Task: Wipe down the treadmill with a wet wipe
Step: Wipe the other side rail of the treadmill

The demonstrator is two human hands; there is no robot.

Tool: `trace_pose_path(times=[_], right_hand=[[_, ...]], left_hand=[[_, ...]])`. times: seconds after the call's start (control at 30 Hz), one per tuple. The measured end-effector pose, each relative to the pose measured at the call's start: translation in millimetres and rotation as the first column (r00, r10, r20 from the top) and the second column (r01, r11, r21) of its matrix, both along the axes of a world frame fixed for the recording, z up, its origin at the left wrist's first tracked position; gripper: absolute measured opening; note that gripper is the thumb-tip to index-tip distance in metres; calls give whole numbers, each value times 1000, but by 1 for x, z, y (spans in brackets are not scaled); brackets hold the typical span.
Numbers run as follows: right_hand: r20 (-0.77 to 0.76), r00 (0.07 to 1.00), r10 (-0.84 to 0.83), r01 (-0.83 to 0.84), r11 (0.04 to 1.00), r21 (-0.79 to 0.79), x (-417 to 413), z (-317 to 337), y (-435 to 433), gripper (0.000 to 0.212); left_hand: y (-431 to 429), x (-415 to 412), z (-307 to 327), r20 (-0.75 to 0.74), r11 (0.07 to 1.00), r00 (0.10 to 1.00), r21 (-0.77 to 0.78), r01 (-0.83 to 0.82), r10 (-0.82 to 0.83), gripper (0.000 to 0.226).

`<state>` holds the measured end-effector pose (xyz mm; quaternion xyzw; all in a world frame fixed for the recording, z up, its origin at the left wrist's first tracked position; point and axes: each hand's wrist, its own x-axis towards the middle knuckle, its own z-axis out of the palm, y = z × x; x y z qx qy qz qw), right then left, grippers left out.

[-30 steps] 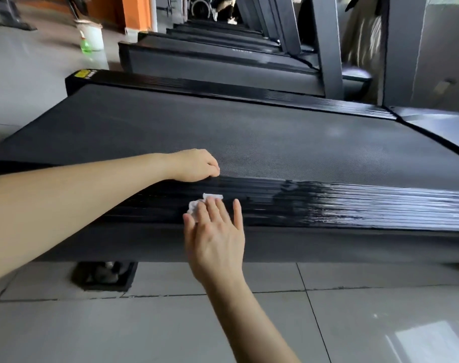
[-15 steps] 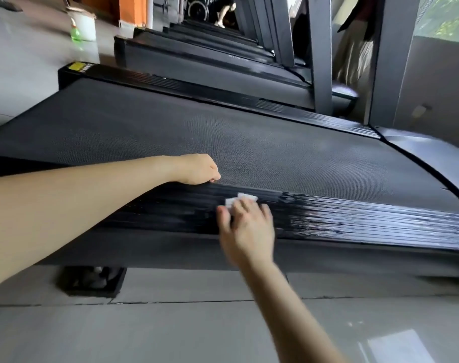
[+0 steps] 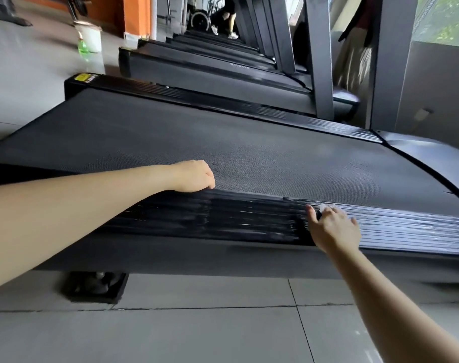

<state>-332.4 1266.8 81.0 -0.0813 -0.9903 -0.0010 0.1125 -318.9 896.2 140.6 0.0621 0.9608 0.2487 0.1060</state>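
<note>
Treadmill: black belt, ribbed near side rail glossy with wet streaks.
Wet wipe: white, on the rail under the right hand's fingertips; now much farther right along the rail than a second ago.
Right hand: grip spread, fingers flat, pressing the wipe to the rail.
Left hand: grip curled, holding nothing, resting where belt meets rail; place unchanged.
Floor: grey tiles.
Bucket: white, far left, beside a green bottle.
</note>
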Motion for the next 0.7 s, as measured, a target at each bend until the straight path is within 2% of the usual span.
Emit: trace_pose_path(times=[0.1,0.17,0.23,0.33,0.4,0.47,0.53,0.6,0.7], right_hand=[[-40,991,131,-132,991,-27,4,-3,-60,80],[-72,956,283,-288,956,-61,13,-6,-111,81],[-68,897,437,-442,884,-152,23,-10,-165,78],[11,734,679,-654,712,-255,36,-6,-220,62],[27,672,740,-708,653,-270,35,1,-220,49],[28,683,730,-705,669,-238,31,2,-192,47],[33,759,650,-637,752,-172,23,0,-141,56],[37,862,505,-495,857,-143,17,5,-82,72],[98,948,302,-293,951,-100,15,20,-27,71]], left_hand=[[-3,5,2,20,998,999,55,-30,29,40],[-3,5,1,21,996,999,81,-46,45,28],[-6,0,-3,-2,993,997,91,-79,79,26],[-13,-6,-10,-27,982,981,5,-190,191,27],[-14,-5,-9,-68,967,966,-46,-252,248,27],[-15,-1,-7,-109,963,960,-54,-265,258,26],[-11,3,-6,-119,967,961,-20,-254,250,24],[-1,7,-6,-120,977,970,18,-211,211,24],[20,14,-4,-152,996,984,35,-85,89,26]])
